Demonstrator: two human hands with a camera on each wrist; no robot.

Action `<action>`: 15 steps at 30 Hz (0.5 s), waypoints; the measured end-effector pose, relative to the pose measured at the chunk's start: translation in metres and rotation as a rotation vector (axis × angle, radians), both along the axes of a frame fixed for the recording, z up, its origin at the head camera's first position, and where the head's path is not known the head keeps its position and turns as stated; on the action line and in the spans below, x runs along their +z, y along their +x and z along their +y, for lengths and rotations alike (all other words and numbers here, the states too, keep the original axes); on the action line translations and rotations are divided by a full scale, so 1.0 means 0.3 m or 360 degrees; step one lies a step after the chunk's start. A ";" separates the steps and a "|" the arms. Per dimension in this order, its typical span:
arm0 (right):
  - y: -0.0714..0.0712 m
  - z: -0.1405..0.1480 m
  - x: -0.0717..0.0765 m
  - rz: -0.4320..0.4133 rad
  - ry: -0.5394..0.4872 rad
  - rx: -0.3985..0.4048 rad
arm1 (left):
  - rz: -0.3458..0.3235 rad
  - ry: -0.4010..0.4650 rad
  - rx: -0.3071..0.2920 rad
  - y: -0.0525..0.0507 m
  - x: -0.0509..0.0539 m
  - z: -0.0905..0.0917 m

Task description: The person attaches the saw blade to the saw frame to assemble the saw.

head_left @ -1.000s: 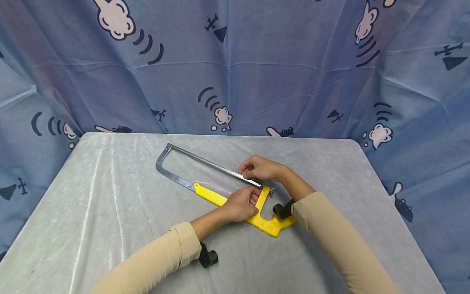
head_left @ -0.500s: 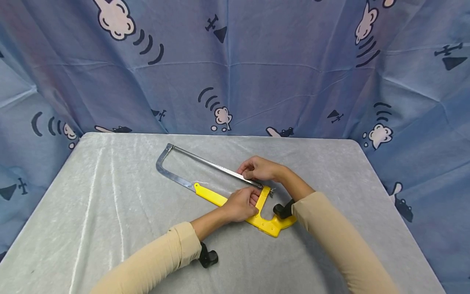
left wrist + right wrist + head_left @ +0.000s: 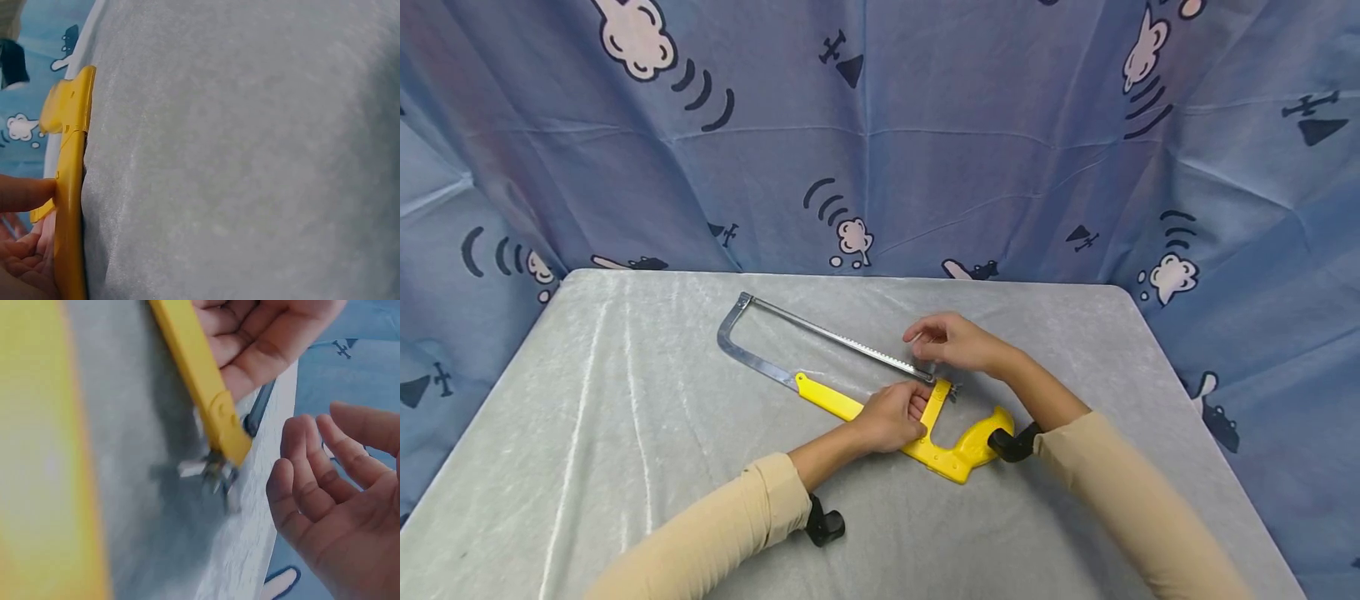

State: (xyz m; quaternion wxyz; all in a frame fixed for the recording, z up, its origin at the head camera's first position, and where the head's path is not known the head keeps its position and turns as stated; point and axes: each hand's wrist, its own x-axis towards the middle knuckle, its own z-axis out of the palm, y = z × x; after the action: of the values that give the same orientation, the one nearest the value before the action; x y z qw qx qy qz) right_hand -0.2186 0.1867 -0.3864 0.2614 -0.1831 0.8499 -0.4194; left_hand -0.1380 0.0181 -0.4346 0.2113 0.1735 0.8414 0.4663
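A hacksaw with a yellow frame [image 3: 831, 398] lies slanted across the table, its toothed blade [image 3: 857, 347] along the far side. My left hand [image 3: 891, 417] grips the yellow frame near the front post [image 3: 934, 404]; in the left wrist view the thumb of the left hand [image 3: 25, 247] presses the yellow frame [image 3: 72, 206]. Just beyond the blade's near end, my right hand [image 3: 958, 342] hangs with relaxed, bent fingers, holding nothing. The right wrist view shows the right hand [image 3: 337, 500] apart from the yellow post [image 3: 200, 375] and its metal wing nut [image 3: 215, 475].
The table [image 3: 647, 400] is covered with pale grey cloth. Behind it hangs a blue patterned curtain [image 3: 955, 192]. A black wrist mount [image 3: 1013, 443] on the right arm overlaps the saw's yellow handle [image 3: 977, 442]; another mount [image 3: 825, 523] is below the left sleeve.
My right hand has let go of the blade and moved right, its fingers loosened. More of the blade's teeth and the yellow handle now show. The left hand has stayed in place.
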 end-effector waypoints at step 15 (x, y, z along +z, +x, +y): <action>0.093 0.152 -0.030 0.0059 -0.0040 -0.0014 | 0.0004 -0.0007 0.0016 0.001 -0.008 0.003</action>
State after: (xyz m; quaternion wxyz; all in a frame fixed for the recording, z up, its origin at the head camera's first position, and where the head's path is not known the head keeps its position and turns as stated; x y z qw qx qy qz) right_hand -0.1907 0.2323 -0.3954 0.2413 -0.1904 0.8500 -0.4278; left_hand -0.1377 0.0190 -0.4370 0.2084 0.1694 0.8434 0.4653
